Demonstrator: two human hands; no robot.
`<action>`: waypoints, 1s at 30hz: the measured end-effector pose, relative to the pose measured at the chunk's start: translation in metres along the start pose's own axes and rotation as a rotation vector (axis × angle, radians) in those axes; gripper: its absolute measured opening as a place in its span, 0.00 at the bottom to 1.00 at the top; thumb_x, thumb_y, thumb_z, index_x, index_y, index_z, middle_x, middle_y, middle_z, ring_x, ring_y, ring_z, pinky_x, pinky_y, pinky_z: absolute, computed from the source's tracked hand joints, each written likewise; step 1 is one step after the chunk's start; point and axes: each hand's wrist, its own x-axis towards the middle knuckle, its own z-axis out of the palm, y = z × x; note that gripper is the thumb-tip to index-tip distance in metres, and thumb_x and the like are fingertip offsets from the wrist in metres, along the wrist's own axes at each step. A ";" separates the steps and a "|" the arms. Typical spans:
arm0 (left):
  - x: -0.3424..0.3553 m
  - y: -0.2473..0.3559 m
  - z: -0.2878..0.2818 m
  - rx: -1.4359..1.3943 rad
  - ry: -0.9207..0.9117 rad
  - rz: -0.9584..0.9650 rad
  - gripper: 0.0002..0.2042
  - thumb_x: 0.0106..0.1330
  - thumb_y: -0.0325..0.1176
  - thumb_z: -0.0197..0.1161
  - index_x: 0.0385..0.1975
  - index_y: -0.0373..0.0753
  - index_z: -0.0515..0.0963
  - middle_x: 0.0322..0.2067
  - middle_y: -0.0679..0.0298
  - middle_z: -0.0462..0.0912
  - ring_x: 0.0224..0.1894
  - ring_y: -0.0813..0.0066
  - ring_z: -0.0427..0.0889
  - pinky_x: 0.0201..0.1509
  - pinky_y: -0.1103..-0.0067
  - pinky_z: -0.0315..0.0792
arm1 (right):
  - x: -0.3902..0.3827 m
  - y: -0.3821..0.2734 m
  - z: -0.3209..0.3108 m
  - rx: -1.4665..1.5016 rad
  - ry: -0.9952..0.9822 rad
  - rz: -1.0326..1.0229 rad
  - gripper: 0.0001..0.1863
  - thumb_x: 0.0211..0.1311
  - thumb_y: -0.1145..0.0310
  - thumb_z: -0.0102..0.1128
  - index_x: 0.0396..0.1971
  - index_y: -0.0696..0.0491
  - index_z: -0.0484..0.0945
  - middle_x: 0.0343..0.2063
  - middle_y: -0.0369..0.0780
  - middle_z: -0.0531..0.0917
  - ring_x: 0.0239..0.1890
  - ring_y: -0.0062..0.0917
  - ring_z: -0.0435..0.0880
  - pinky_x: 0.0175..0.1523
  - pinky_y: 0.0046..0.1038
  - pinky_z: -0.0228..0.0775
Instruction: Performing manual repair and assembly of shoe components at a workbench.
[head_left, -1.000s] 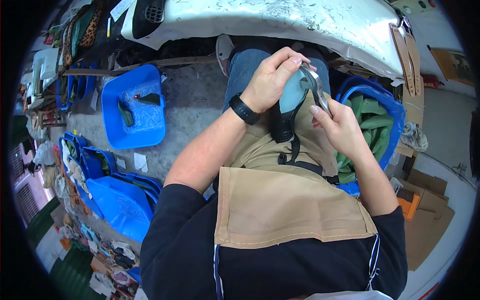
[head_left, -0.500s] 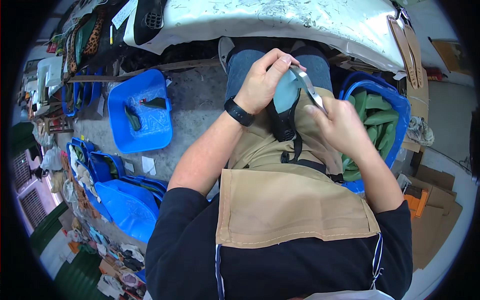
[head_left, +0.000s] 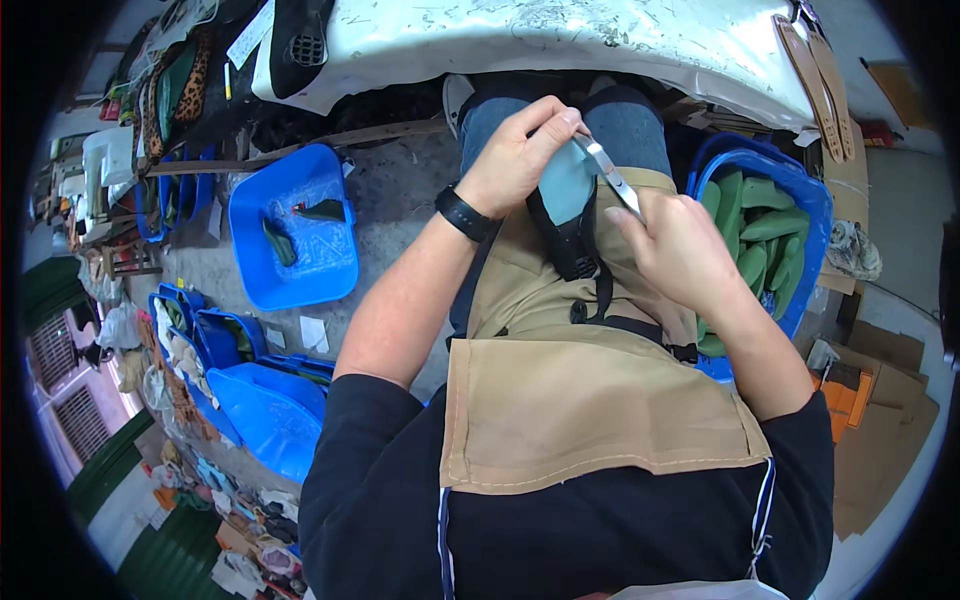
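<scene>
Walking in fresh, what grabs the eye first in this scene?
In the middle, over a tan apron, the left hand grips a teal piece while the right hand works a metal blade along its edge. On the right, a blue tub is packed with green pieces; on the left, another blue tub holds only a few.

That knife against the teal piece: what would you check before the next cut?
1. Left hand grips the teal piece: ok.
2. Right hand holds the knife: ok.
3. Left fingertips away from the blade: cannot tell, they sit close.
4. Apron covers the lap under the cut: ok.
5. Blue tub of green pieces is beside the right hand: ok.
</scene>
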 end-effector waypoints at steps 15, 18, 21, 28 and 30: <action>-0.002 0.013 -0.016 0.214 -0.068 0.040 0.13 0.79 0.40 0.56 0.39 0.37 0.82 0.36 0.65 0.85 0.37 0.76 0.78 0.46 0.80 0.74 | 0.000 -0.007 0.006 0.306 -0.077 0.044 0.15 0.79 0.63 0.54 0.35 0.57 0.81 0.22 0.37 0.80 0.23 0.21 0.80 0.30 0.24 0.74; -0.001 0.006 -0.021 0.284 -0.055 0.129 0.13 0.79 0.40 0.57 0.39 0.37 0.82 0.36 0.65 0.86 0.37 0.75 0.79 0.46 0.79 0.74 | -0.004 -0.009 0.033 1.114 -0.167 0.290 0.15 0.78 0.61 0.56 0.33 0.57 0.78 0.21 0.39 0.82 0.20 0.24 0.79 0.27 0.24 0.73; 0.000 0.001 -0.024 0.314 -0.054 0.144 0.13 0.79 0.40 0.57 0.40 0.37 0.82 0.37 0.65 0.86 0.38 0.74 0.79 0.47 0.79 0.75 | -0.004 -0.009 0.038 1.355 -0.218 0.379 0.15 0.77 0.62 0.57 0.33 0.58 0.78 0.21 0.41 0.82 0.20 0.26 0.79 0.28 0.25 0.73; 0.005 0.006 -0.029 0.262 -0.156 -0.026 0.15 0.80 0.44 0.55 0.43 0.39 0.82 0.41 0.63 0.85 0.42 0.71 0.81 0.50 0.76 0.77 | 0.003 -0.016 0.012 0.311 -0.090 0.143 0.12 0.72 0.65 0.59 0.33 0.60 0.80 0.22 0.43 0.82 0.23 0.28 0.81 0.33 0.27 0.76; 0.006 0.024 -0.033 0.330 -0.202 -0.210 0.16 0.80 0.46 0.54 0.46 0.40 0.82 0.43 0.62 0.84 0.43 0.70 0.82 0.44 0.77 0.80 | 0.006 -0.013 0.000 -0.014 -0.020 0.066 0.12 0.72 0.65 0.59 0.33 0.60 0.81 0.22 0.43 0.82 0.23 0.28 0.80 0.34 0.27 0.76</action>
